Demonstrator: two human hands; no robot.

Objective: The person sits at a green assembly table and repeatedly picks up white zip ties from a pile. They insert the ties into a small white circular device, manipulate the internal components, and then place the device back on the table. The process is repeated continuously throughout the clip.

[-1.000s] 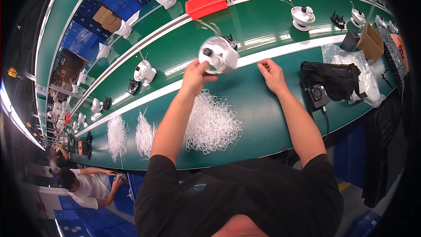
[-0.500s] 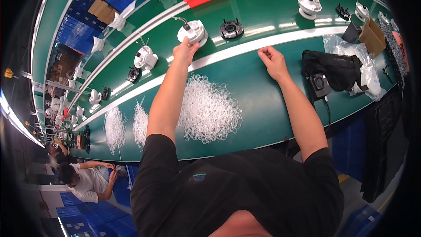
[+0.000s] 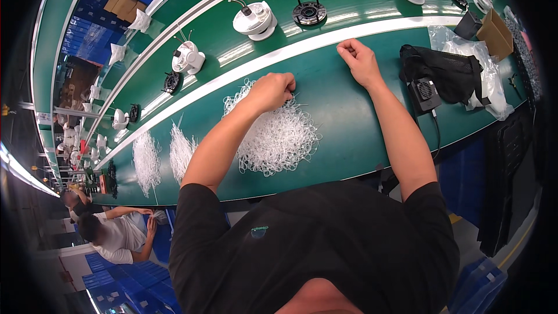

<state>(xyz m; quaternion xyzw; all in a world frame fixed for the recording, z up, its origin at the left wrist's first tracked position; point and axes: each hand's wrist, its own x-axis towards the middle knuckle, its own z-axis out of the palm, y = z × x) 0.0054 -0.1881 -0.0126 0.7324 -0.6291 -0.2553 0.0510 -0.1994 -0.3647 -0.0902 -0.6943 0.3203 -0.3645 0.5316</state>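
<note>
My left hand [image 3: 272, 91] is over the upper part of a large heap of thin white plastic loops [image 3: 279, 142], which look like looped cable ties. Its fingers are curled together, and what they may hold is hidden. To the right, my right hand [image 3: 359, 63] hovers above the green bench with thumb and fingers pinched; anything between them is too small to make out. Beyond the hands, a white round housing with wires [image 3: 254, 20] sits on the green conveyor, beside a black ring-shaped part [image 3: 309, 13].
Two smaller loop piles, one of them [image 3: 146, 163], lie on the left. A black bag [image 3: 442, 72], a small black device with a cable [image 3: 426, 96], clear plastic and an open cardboard box [image 3: 495, 35] occupy the right. A white rail [image 3: 314, 42] edges the conveyor. A co-worker [image 3: 119, 235] sits at left.
My left hand has come back from the white housing to the loop heap, its fingers now curled. The right hand stays pinched in nearly the same place. The view has shifted slightly.
</note>
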